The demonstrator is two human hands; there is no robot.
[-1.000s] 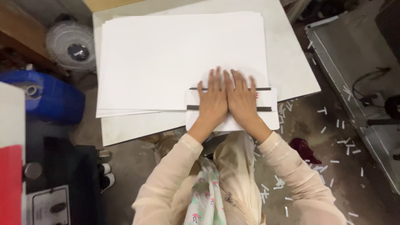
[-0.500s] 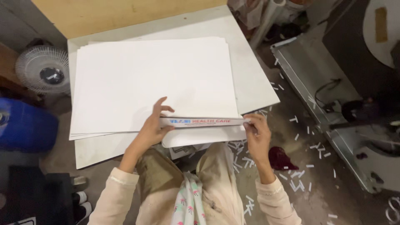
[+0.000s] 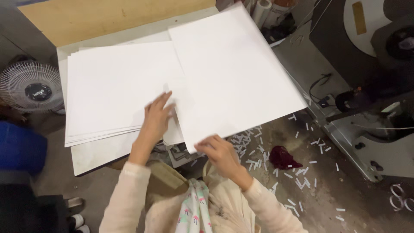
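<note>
Our right hand [image 3: 217, 151] pinches the near corner of a large white paper sheet [image 3: 233, 73], lifted aslant; our left hand [image 3: 156, 118] lies open-fingered on the white paper stack [image 3: 116, 90].

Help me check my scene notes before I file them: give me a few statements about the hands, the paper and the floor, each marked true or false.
1. The right hand grips the near edge of a large white sheet. True.
2. The left hand rests on the paper stack. True.
3. The floor is swept clean. False: small white paper scraps lie scattered on it.
4. The white fan stands to the right of the table. False: it is on the left.
5. A dark red rag lies on the floor. True.
</note>
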